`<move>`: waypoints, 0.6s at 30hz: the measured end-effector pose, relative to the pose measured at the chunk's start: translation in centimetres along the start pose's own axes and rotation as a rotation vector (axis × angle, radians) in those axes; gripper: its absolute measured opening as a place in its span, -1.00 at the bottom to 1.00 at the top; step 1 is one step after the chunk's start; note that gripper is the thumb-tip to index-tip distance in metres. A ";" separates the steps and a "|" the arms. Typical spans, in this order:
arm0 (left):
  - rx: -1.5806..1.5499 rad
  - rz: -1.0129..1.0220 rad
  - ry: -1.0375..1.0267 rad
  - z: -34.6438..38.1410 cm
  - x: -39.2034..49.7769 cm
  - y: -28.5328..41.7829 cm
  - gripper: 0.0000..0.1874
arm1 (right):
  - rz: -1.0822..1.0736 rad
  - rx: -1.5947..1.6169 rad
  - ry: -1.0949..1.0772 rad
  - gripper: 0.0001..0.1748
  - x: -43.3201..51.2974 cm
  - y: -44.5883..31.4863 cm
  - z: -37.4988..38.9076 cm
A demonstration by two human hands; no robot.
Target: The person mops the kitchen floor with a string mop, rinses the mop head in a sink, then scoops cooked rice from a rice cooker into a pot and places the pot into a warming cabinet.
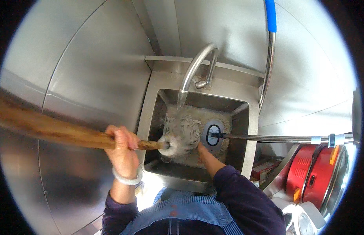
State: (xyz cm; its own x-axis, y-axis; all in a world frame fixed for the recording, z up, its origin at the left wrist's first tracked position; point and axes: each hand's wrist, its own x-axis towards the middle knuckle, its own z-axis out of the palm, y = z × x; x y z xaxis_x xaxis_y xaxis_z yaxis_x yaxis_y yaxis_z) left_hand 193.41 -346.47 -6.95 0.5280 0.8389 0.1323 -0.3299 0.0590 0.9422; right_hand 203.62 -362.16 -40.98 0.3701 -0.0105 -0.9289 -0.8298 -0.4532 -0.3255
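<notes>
My left hand (pixel 122 148) is wrapped around the wooden handle (pixel 76 135) of a string mop, low down near its head. The mop's pale strands (pixel 184 129) lie wet in a stainless steel sink (pixel 147 126). Water (pixel 181 100) runs from the curved faucet (pixel 196 64) onto them. My right hand (pixel 202 152) reaches down into the basin at the right side of the strands. Its fingers are mostly hidden, so their grip is unclear. Just beyond that hand stands a flat mop's grey-blue plate (pixel 216 129) with a black loop.
The flat mop's metal pole (pixel 276 138) crosses the sink's right rim. Another metal pole with a blue grip (pixel 271 17) stands at the back right. Steel panels (pixel 93 73) wall the left. A red rounded appliance (pixel 302 170) and white objects (pixel 302 216) lie lower right.
</notes>
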 end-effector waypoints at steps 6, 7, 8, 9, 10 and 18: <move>0.011 0.254 -0.191 2.7 -0.5 8.0 -0.51 | 0.077 0.910 -0.849 -0.20 -3.7 -1.4 3.1; 0.012 0.266 -0.194 2.9 -0.9 8.8 -0.48 | -0.022 1.098 -0.919 -0.23 -3.9 -2.9 3.8; 0.044 0.281 -0.154 3.0 -1.4 9.4 -0.45 | -0.159 1.281 -1.048 -0.25 -4.1 -4.2 4.3; 0.075 0.316 -0.144 3.0 -1.8 9.9 -0.43 | -0.126 1.272 -0.983 -0.29 -4.4 -5.2 4.4; 0.113 0.334 -0.156 2.8 -2.1 10.5 -0.43 | -0.129 1.250 -0.986 -0.32 -4.7 -6.2 4.5; 0.196 0.371 -0.184 2.3 -3.7 13.0 -0.45 | -0.858 -0.109 -0.404 -0.37 -9.1 -13.6 2.4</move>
State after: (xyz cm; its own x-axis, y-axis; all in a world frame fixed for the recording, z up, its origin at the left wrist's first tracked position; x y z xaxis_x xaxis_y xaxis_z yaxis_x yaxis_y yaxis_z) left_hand 188.94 -350.04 5.52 0.5383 0.6727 0.5076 -0.3779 -0.3457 0.8589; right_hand 210.49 -353.72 -28.50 0.6453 0.6638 -0.3781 -0.2916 -0.2434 -0.9250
